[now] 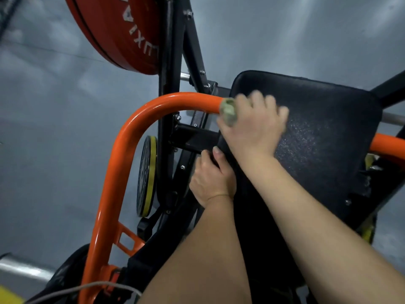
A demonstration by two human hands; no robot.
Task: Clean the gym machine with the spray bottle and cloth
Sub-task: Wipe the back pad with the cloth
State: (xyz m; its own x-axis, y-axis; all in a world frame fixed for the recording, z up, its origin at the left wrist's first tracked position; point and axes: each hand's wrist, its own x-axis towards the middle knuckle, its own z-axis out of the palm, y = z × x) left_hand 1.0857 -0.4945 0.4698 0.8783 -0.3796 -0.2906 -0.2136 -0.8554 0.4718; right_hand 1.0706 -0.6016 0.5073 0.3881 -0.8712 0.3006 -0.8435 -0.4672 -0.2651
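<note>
The gym machine has a black padded seat (317,139) and a curved orange bar (122,150) running past it. My right hand (252,126), blurred by motion, holds a bunched pale green cloth (228,113) against the pad's upper left part, right where the orange bar meets it. The pad's surface beside that hand looks speckled with fine droplets. Lower down, my left hand (210,178) grips the pad's left edge, thumb on top and fingers hidden under the edge. No spray bottle is in view.
A big red weight plate (109,29) hangs at the top left on the black frame (171,62). A small black and yellow plate (145,176) sits lower on the frame. A white cord (87,288) crosses the bottom left. Grey floor (54,128) surrounds the machine.
</note>
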